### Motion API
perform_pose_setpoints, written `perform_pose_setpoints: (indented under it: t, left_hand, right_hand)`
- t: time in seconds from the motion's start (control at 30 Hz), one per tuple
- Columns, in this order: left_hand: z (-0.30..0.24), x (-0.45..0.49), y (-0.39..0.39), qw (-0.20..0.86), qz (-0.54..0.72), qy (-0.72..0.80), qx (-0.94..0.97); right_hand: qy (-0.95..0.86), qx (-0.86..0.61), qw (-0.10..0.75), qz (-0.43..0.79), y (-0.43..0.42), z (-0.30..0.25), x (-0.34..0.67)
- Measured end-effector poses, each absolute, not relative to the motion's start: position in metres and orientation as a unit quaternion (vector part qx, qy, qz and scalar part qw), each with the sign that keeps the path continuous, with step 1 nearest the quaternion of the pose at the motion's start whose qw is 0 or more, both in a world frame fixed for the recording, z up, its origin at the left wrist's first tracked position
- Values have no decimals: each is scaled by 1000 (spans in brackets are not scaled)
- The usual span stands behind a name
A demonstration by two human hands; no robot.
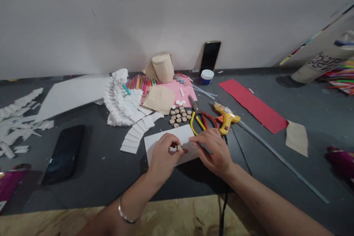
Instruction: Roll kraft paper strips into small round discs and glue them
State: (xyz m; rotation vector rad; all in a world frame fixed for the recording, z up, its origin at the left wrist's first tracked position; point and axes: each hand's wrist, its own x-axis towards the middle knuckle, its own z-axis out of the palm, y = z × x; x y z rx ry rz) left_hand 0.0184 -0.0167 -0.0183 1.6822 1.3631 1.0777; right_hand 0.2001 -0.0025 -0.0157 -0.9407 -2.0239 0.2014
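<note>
My left hand [165, 152] pinches a small round beige piece [179, 148] between thumb and fingertips, above a white sheet [155, 138]. Just to the right, my right hand [214, 150] has its thumb and index fingertip close together; whether something small is between them I cannot make out. Past the sheet lie several similar beige round pieces [179, 120] in a cluster, with a few small white pieces [180, 103] behind them. Beyond my right hand are pliers [197, 108] with red and yellow handles and a yellow glue gun [227, 120].
A white ruffled model [117, 99], white tiles [132, 140], a beige paper roll [163, 68] and a white-lidded jar [207, 76] stand around. A dark phone [65, 153] lies left. A long glue stick [282, 160] and red strip [253, 105] lie right. The glue gun's cord [225, 199] crosses the table edge.
</note>
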Motion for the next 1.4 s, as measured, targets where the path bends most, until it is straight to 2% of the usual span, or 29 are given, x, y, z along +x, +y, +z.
perform_pose_setpoints:
  t: [0.93,1.07,1.27,1.4]
  left_hand:
    - [-27,19,-19,324,427,505,677]
    - [-26,18,-20,293,419,499,700]
    - [-27,18,-19,255,449,474,714]
    - [-28,19,-20,254,447,456,727]
  right_hand:
    - [-814,-368,434,119,-3,-20,199]
    - [-827,-355,415,134,-4,-20,198]
    - [-848,-371,344,159,-4,-22,195]
    - [-841,-370,351,180,-6,-23,192]
